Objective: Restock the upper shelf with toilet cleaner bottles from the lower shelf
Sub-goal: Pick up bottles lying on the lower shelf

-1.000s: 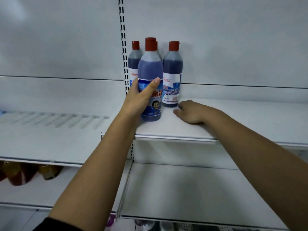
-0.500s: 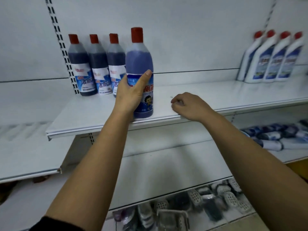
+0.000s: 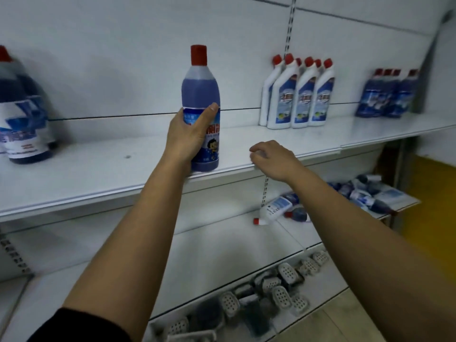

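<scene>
My left hand (image 3: 188, 135) grips a blue toilet cleaner bottle (image 3: 200, 90) with a red cap, upright near the front edge of the upper shelf (image 3: 103, 169). My right hand (image 3: 272, 157) hovers at that shelf's front lip, fingers curled, holding nothing. Similar blue bottles (image 3: 22, 112) stand blurred at the far left of the upper shelf. On the lower shelf (image 3: 222, 243) to the right, several bottles (image 3: 278, 208) lie on their sides, partly hidden by my right forearm.
White angled-neck cleaner bottles (image 3: 301, 95) stand in a group on the upper shelf's right, and dark blue bottles (image 3: 387, 95) further right. Perforated soap dishes (image 3: 278, 287) fill the bottom shelf. Yellow floor (image 3: 434, 208) shows at right.
The view has swung right, so the standing blue bottles now sit at the far left. The held bottle has come away from that group, and my right hand has shifted along the shelf edge.
</scene>
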{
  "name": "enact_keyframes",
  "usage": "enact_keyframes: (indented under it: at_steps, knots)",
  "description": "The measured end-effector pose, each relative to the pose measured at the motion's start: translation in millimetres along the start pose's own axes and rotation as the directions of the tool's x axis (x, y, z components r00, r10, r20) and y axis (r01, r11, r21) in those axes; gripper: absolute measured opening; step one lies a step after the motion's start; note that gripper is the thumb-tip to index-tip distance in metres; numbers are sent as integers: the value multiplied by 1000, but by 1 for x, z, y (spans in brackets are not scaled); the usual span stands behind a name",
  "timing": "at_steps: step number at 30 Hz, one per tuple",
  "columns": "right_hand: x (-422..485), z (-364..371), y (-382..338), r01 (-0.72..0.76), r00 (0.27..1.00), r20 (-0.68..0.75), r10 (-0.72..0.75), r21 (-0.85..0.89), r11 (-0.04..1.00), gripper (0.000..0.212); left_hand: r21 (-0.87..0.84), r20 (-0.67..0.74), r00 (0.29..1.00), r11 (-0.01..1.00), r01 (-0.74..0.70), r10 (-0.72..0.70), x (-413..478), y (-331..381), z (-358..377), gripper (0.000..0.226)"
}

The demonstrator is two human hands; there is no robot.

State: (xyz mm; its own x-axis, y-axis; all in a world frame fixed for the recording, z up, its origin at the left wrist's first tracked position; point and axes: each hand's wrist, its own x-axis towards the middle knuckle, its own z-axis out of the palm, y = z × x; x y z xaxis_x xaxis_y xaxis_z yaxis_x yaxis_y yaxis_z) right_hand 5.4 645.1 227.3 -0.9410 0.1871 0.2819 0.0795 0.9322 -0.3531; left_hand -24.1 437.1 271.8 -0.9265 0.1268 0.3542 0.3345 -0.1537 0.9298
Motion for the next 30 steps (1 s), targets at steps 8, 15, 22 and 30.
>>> enact_keyframes:
  at_steps: [8,15,22,30]
  knots:
    - [21,-51,140,-21,999,46,21,-13,1000,48,17,29,1000,1000,4,-4,25,-26,173,21]
    - [45,-78,244,-91,995,-30,90,-29,995,45,0,77,997,1000,17,-17,49,-47,288,23]
    - [73,-103,340,-38,998,-41,36,-30,999,42,-24,91,996,1000,11,-9,75,-74,401,23]
    - [115,-151,473,-105,994,-40,104,-24,994,39,-99,118,991,992,76,-64,114,-100,537,36]
